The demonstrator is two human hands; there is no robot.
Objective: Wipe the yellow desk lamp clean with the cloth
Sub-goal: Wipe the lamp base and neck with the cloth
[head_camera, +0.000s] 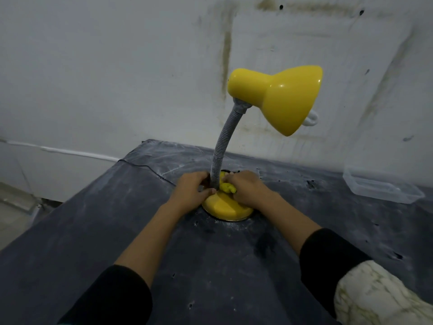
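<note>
The yellow desk lamp [281, 95] stands on a dark table [93, 231], its shade tilted to the right on a grey flexible neck [220, 151] above a round yellow base [225, 207]. A small yellow cloth [227, 187] is bunched against the foot of the neck, on top of the base. My right hand [248, 187] is shut on the cloth and presses it to the base. My left hand [191, 188] grips the bottom of the neck from the left side.
A clear plastic container [382, 187] sits at the table's right, near the stained white wall [117, 66]. The lamp's black cord [145, 167] runs off the table's left edge. A pale patterned fabric [375, 296] lies at the lower right corner.
</note>
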